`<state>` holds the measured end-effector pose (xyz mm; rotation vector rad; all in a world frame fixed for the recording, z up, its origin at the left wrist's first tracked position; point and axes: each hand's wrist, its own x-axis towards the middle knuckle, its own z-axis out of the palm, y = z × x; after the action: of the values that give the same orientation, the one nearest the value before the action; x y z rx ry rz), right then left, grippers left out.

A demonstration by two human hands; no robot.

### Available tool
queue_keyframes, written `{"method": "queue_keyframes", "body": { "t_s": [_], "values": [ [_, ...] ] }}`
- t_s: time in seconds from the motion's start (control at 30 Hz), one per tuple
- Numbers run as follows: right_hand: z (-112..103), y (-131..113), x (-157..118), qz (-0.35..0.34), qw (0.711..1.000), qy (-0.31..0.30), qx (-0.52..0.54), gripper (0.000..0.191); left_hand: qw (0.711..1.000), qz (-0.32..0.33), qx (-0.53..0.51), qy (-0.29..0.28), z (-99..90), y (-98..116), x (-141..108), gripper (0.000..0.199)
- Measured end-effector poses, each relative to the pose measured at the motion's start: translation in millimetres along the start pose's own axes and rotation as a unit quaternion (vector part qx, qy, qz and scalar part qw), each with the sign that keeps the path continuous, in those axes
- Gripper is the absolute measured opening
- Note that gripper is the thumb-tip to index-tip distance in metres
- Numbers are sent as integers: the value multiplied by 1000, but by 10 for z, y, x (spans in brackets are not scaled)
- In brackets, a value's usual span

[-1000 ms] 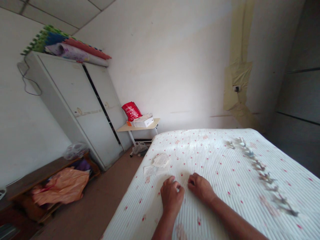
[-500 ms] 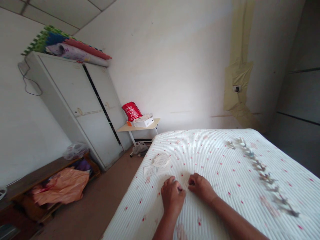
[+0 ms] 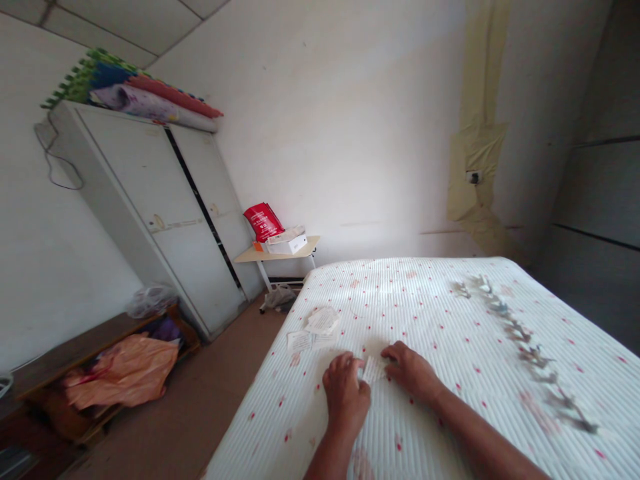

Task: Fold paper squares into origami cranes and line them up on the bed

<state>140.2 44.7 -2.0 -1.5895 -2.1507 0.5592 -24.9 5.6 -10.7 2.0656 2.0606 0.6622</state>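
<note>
A small piece of printed paper (image 3: 374, 370) lies on the bed between my two hands, spread out and creased. My left hand (image 3: 346, 390) is at its left edge, fingers curled and closed on that side. My right hand (image 3: 414, 372) is at the opposite edge, thumb and forefinger apart, fingertips touching or very near the paper. Just beyond my left hand lie a pile of printed paper pieces (image 3: 323, 321) and flat printed slips (image 3: 300, 342). A line of small folded paper figures (image 3: 523, 333) runs along the right side of the bed, somewhat blurred.
The ribbed white bed cover (image 3: 425, 440) has red dots. Past its far left corner stands a small table (image 3: 250, 254) with a red bag (image 3: 263, 222) and a white box (image 3: 287, 245). A grey cabinet (image 3: 135, 180) and a low wooden bench (image 3: 65, 353) stand at the left.
My right hand has moved slightly right and its fingers have opened. More of the paper between my hands now shows. My left hand has barely shifted.
</note>
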Motion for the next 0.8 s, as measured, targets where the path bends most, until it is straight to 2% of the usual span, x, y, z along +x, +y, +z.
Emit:
{"method": "queue_keyframes", "body": {
  "t_s": [0.17, 0.43, 0.63, 0.8],
  "values": [
    [7, -66, -62, -12, 1000, -13, -22, 30, 1000, 7, 8, -17, 9, 8, -5, 39],
    [20, -41, -80, -36, 999, 10, 9, 29, 1000, 21, -4, -3, 42, -12, 7, 35],
    [28, -65, -88, -72, 995, 51, 47, 13, 998, 42, -39, 22, 42, 2, 6, 34],
    [2, -144, -112, -149, 981, 99, 72, 12, 995, 68, -59, 52, -35, 56, -19, 24]
  ]
}}
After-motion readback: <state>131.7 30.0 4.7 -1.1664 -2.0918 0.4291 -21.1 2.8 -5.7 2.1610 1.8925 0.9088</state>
